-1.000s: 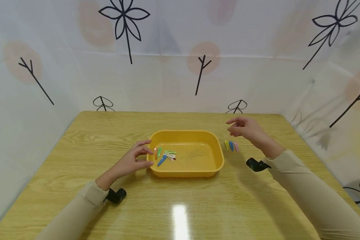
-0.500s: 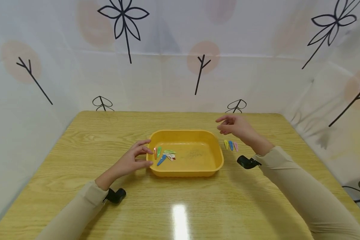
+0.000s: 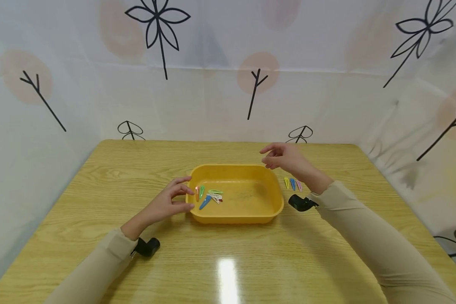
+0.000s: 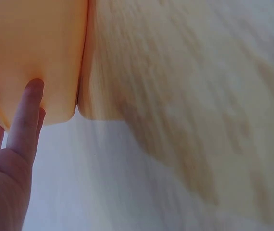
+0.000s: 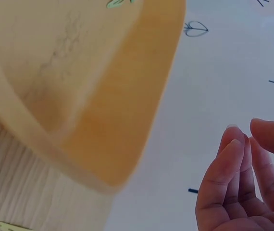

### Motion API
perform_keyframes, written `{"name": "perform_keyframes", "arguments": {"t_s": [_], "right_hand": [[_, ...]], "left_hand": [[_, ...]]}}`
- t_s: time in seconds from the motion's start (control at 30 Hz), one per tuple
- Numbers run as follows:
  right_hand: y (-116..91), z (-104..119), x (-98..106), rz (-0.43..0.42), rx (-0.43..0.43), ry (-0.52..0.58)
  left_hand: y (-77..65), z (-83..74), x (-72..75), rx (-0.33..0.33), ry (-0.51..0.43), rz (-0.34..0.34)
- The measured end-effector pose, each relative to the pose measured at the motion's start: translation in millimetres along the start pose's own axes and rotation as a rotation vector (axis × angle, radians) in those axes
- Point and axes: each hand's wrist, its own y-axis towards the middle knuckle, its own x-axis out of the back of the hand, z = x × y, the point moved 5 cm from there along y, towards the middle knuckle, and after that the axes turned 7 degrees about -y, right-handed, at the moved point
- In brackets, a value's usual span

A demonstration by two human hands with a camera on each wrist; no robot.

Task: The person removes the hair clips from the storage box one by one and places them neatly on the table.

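Note:
A yellow plastic tray (image 3: 233,221) stands on the wooden table. Inside, toward its left end, lie several snap hair clips, among them a blue hair clip (image 3: 205,202), an orange hair clip (image 3: 197,194) and a green hair clip (image 3: 202,192). My left hand (image 3: 171,200) rests its loosely bent fingers against the tray's left end; in the left wrist view a fingertip (image 4: 35,86) touches the wall. My right hand (image 3: 286,160) hovers over the tray's far right corner. Nothing shows between its relaxed fingers, and the thumb stands apart from the fingertips (image 5: 230,149).
Right of the tray, three more clips lie in a row on the table (image 3: 228,245): a yellow clip (image 3: 286,183), a blue clip (image 3: 293,184) and a pink clip (image 3: 299,185). A patterned white cloth (image 3: 213,105) hangs behind the table and along its sides.
My right hand has moved left, from beyond the row of clips to above the tray's far right corner. The left hand, tray and clips have stayed in place.

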Motion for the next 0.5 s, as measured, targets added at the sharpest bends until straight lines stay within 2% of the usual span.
{"name": "perform_keyframes", "arguments": {"t_s": [0.23, 0.5], "right_hand": [[7, 3, -12, 0.033, 0.050, 0.006], [13, 7, -28, 0.094, 0.052, 0.055]], "left_hand": [[0.1, 0.2, 0.6, -0.002, 0.001, -0.001], [0.5, 0.6, -0.1, -0.009, 0.011, 0.004]]}}
